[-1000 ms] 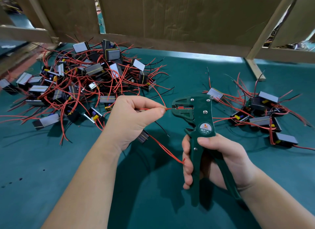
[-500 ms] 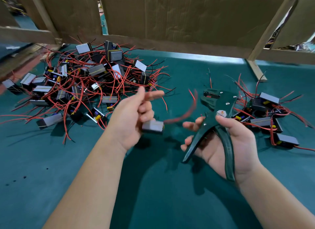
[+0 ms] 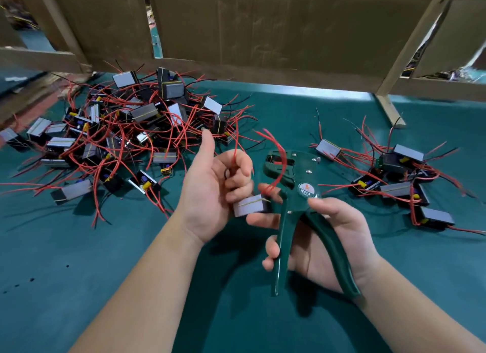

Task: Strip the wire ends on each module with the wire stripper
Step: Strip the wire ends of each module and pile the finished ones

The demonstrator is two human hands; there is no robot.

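My left hand holds a small grey module against its lower fingers, thumb pointing up. The module's red wires curl up and right across the stripper's head. The dark green wire stripper is in my right hand, with its handles spread apart and its jaws pointing up and left. My right fingertips touch the module from below. The module's wire tips are blurred.
A big tangled pile of modules with red wires lies at the back left on the green mat. A smaller group of modules lies at the right. Cardboard panels and a wooden frame close off the back.
The red wire came out of the stripper jaws. My left hand turned the module over in its fingers, and my right hand let the handles spread and brought the stripper close beside the module.
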